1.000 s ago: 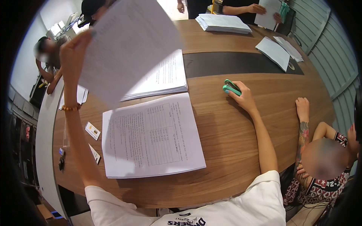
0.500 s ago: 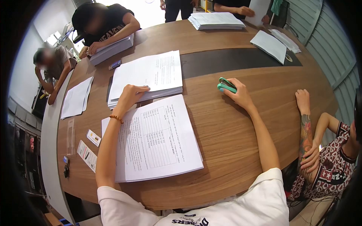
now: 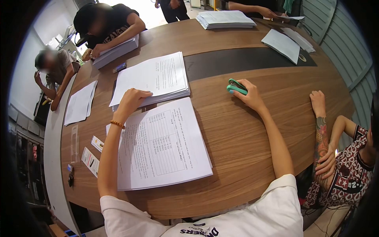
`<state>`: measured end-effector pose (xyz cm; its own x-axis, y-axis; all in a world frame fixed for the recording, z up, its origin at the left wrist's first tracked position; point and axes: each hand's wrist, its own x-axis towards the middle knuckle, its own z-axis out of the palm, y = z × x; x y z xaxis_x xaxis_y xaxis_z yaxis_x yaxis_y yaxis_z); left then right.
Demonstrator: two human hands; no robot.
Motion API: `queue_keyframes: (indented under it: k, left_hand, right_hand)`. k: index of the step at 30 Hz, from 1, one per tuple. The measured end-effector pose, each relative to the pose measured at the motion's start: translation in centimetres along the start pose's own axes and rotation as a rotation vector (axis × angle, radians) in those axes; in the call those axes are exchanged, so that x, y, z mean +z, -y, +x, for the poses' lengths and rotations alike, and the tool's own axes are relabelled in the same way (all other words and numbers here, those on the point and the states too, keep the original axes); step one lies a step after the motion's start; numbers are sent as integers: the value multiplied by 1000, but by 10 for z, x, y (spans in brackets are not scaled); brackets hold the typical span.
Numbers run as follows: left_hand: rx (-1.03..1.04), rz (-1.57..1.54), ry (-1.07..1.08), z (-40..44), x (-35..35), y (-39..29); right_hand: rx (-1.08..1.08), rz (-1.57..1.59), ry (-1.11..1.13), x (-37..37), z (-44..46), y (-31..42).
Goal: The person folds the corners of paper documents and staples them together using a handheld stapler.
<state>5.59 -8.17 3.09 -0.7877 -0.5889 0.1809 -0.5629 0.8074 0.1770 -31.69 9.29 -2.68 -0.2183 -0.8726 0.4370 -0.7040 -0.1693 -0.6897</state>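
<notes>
Site: office, apparently. Evidence: broad wood-grain desk (image 3: 244, 146) bearing several paper stacks (image 3: 166, 166), text and a table visible in print, plus stapler (image 3: 236, 89); people (image 3: 126, 21) around its edge.

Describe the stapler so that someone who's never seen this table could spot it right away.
Start at the big brown wooden table and find its long black panel. On the camera wearer's side of that panel, their right hand holds the stapler. It's bright green, unlike the white paper stacks lying to its left.
</notes>
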Motion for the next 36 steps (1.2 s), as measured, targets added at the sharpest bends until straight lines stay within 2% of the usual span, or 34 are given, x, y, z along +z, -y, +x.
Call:
queue_keyframes:
  k: [7, 10, 12, 13, 15, 16, 18, 21, 23, 24, 26, 27, 29, 32, 33, 35, 36]
  left_hand:
    - [61, 19, 16, -5, -2, 2]
    - [14, -38, 73, -5, -11, -6]
    - [-168, -128, 132, -4, -17, -17]
    - [-170, -128, 130, -4, -16, -21]
    - [-147, -132, -18, -6, -11, -31]
    - [-149, -133, -20, -8, -7, -39]
    - [-130, -422, -112, -15, 2, -58]
    - [-116, -542, -118, -24, 15, -82]
    - [-165, -513, -97, -26, 16, -90]
    - [-206, -480, -65, -27, 16, -92]
    - [-211, -550, -70, -27, 19, -90]
    - [-199, -564, -80, -27, 21, -89]
    - [-188, -580, -91, -27, 25, -86]
    - [-139, -568, -132, -26, 24, -87]
    - [-184, -565, -96, -26, 21, -89]
    - [-230, -562, -56, -25, 19, -89]
    - [-244, -554, -43, -25, 20, -89]
  right_hand:
    - [-24, -25, -2, 0, -2, 1]
    - [-80, -94, -25, 2, -3, 3]
    - [-133, -144, -72, 2, -5, 7]
    - [-178, -236, -110, 1, -6, 10]
    - [-227, -327, -148, 0, -6, 13]
    - [-246, -351, -178, 0, -6, 12]
    - [-269, -373, -204, 3, -7, 15]
    - [-281, -376, -227, 9, -11, 32]
    - [-41, -117, -14, 19, -14, 58]
    - [-46, -121, -10, 29, -16, 68]
    - [352, 488, 189, 50, -20, 87]
    - [351, 484, 193, 61, -23, 95]
    - [296, 902, 157, 82, -26, 107]
    - [322, 1081, 105, 97, -23, 128]
    - [325, 1082, 102, 101, -21, 129]
    - [146, 1050, 21, 109, -7, 122]
    - [148, 1050, 19, 111, 5, 116]
